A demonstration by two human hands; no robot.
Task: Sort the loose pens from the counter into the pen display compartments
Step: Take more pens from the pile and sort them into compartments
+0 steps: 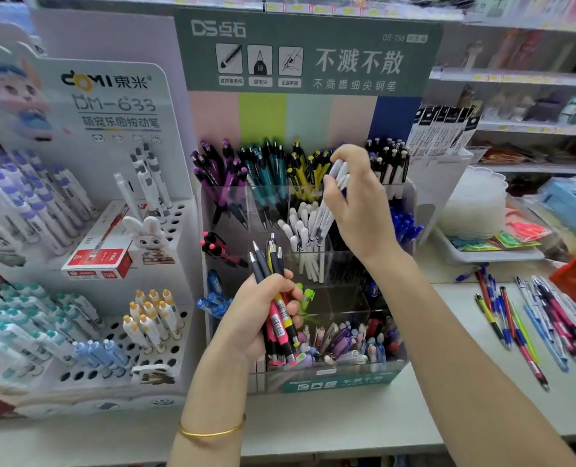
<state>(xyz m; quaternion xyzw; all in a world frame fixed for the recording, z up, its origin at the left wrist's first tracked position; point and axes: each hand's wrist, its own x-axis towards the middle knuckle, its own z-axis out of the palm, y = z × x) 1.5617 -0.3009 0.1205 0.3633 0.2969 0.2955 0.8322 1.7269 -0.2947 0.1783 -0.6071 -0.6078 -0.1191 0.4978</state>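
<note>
the right grip (354, 200) is curled round a small clutch of white pens (327, 214), held at centre frame over the clear pen display (344, 375). their long axis runs steeply, tops toward the upper right, lower ends tilted down and left. those ends sit just above the middle-row compartment where matching white pens (301, 230) already stand, so the target lies directly below and slightly left of the grip. i judge the coming move a short drop along the pens' own axis, then letting go.

the left grip (263, 318), lower and nearer the camera, holds a mixed bundle (273, 274) of dark, pink and yellow pens upright, tips up, in front of the display's lower rows. it is well apart from the white compartment.

more loose pens (522, 318) lie on the surface (347, 416) at the right of the frame, nearer the right arm.
</note>
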